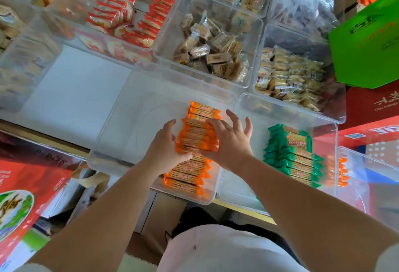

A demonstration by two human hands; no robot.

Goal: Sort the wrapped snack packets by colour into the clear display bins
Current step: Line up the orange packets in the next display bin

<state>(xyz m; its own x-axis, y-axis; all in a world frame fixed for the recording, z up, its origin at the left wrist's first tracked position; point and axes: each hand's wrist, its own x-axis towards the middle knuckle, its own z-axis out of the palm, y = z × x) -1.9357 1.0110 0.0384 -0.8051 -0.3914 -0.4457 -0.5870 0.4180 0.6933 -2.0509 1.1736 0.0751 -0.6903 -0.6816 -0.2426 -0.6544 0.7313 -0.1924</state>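
A row of orange wrapped packets (195, 142) lies along the right side of a clear bin (121, 125) in front of me. My left hand (165, 148) presses against the left side of the row, thumb under the packets. My right hand (228, 140) rests on top of the row from the right, fingers spread. Both hands are inside this bin. A stack of green wrapped packets (293, 155) fills the neighbouring clear bin (332, 133) to the right.
Further clear bins behind hold red-and-white packets (127, 19) and beige packets (211, 49), (289, 77). A green carton (367, 42) stands at right, a red carton (28, 189) at lower left. Another clear bin (367, 176) with orange packets sits at far right.
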